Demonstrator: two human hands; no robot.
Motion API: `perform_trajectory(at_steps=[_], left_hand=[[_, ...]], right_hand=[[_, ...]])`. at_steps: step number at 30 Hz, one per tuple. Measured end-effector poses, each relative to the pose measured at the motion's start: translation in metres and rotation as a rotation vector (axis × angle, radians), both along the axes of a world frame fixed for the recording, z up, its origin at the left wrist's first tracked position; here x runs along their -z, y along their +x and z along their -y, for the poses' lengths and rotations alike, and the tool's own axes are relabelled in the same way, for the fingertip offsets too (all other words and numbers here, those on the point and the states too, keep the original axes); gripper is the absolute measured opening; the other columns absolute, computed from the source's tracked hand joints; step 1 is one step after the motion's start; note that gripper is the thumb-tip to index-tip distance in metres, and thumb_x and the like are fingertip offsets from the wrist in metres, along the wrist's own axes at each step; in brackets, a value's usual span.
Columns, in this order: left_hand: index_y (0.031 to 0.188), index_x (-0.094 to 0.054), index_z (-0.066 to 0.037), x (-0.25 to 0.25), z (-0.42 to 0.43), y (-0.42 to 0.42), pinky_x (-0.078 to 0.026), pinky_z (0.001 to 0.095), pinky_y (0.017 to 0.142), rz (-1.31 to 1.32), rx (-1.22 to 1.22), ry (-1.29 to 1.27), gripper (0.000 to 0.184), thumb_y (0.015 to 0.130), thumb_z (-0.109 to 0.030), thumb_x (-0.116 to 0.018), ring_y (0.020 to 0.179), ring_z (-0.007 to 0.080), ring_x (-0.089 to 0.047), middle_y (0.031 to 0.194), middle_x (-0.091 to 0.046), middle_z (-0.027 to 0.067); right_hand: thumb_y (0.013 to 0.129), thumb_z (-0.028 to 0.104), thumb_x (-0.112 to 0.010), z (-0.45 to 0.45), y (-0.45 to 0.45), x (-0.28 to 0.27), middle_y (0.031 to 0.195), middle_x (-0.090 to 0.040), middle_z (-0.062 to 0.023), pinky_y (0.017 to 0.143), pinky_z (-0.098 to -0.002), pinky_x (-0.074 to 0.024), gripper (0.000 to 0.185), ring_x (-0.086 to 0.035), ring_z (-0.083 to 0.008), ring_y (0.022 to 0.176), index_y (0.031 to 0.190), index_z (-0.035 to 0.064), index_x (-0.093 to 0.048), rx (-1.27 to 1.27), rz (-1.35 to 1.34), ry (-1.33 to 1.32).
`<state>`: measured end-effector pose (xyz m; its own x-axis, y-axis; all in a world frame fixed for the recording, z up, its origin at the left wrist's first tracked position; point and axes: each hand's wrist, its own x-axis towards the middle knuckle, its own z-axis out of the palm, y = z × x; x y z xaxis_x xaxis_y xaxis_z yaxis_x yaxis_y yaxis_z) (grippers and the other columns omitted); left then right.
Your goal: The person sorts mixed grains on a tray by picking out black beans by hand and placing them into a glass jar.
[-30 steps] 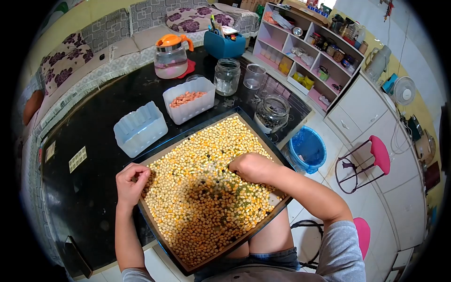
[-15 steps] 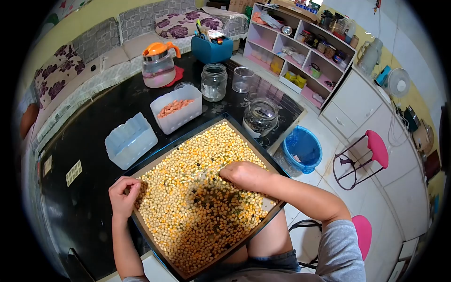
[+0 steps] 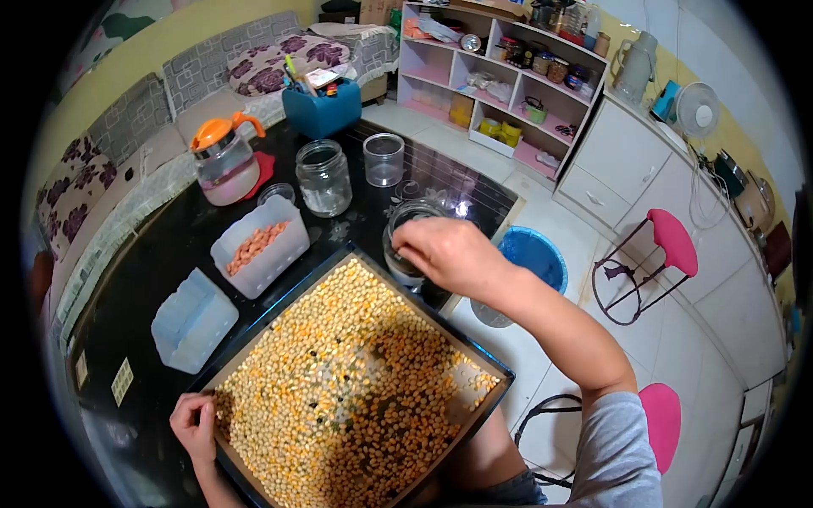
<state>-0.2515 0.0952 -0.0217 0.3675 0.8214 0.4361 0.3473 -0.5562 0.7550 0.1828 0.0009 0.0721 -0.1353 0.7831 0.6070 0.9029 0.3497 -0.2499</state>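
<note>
A shallow tray (image 3: 434,315) full of yellow corn kernels and pale round beans (image 3: 292,372) lies across my lap and the table edge. A few black beans (image 3: 315,405) are scattered among them. My right hand (image 3: 447,254) is above the mouth of a glass jar (image 3: 398,264) beyond the tray, its fingers pinched together; anything they hold is hidden. My left hand (image 3: 195,426) is at the tray's left corner, thumb and fingers curled closed, and I cannot make out what is in them.
On the black table (image 3: 110,322) stand a white tub (image 3: 284,245) of pinkish peanuts, a whitish tub (image 3: 195,326), a glass jar (image 3: 324,182), a clear cup (image 3: 384,161) and an orange-lidded jug (image 3: 227,169). Right of the table are a blue-lined bin (image 3: 542,254) and pink stools (image 3: 673,241).
My right hand has lifted from the beans in the tray and moved out over the glass jar. My left hand stays at the tray's corner. The whole view has shifted.
</note>
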Motion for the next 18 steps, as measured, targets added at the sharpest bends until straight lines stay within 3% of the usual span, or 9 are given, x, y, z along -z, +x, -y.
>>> perform_trajectory(at_steps=[3, 7, 11, 18], left_hand=[[0.077, -0.056, 0.002, 0.000, 0.001, 0.001, -0.038, 0.0221, 0.062, 0.023, -0.018, -0.006, 0.006, 0.080, -0.003, -0.058, 0.069, 0.0111, -0.048, 0.078, -0.053, 0.0063], [0.077, -0.055, 0.002, 0.002, 0.000, 0.000, -0.037, 0.0218, 0.062, 0.017, -0.033, -0.005, 0.008, 0.081, -0.005, -0.058, 0.069, 0.0107, -0.047, 0.078, -0.052, 0.0064], [0.076, -0.055, 0.002, 0.003, 0.002, 0.000, -0.038, 0.0227, 0.063, 0.040, -0.055, -0.022, 0.007, 0.079, -0.005, -0.058, 0.069, 0.0122, -0.048, 0.077, -0.053, 0.0073], [0.075, -0.058, 0.002, -0.002, 0.002, 0.001, -0.040, 0.0248, 0.062, -0.010, -0.064, 0.054, 0.003, 0.075, -0.001, -0.059, 0.069, 0.0155, -0.052, 0.075, -0.056, 0.0088]], right_hand=[[0.078, 0.010, -0.056, -0.008, 0.024, -0.005, 0.071, -0.057, -0.0119, 0.062, -0.0384, -0.0472, 0.007, -0.058, -0.0297, 0.070, 0.080, 0.0038, -0.052, 0.053, 0.010, 0.028], [0.075, 0.008, -0.059, -0.017, 0.041, -0.005, 0.078, -0.058, -0.0120, 0.065, -0.0375, -0.0479, 0.011, -0.058, -0.0305, 0.076, 0.085, 0.0035, -0.055, 0.104, 0.066, -0.130], [0.073, 0.004, -0.056, -0.021, 0.045, 0.000, 0.078, -0.059, -0.0136, 0.067, -0.0396, -0.0478, 0.007, -0.058, -0.0320, 0.076, 0.081, 0.0022, -0.056, 0.072, 0.077, -0.162], [0.074, 0.002, -0.055, -0.006, 0.002, -0.011, 0.080, -0.057, -0.0106, 0.064, -0.0354, -0.0484, 0.009, -0.057, -0.0289, 0.076, 0.083, 0.0039, -0.058, -0.040, 0.030, 0.065]])
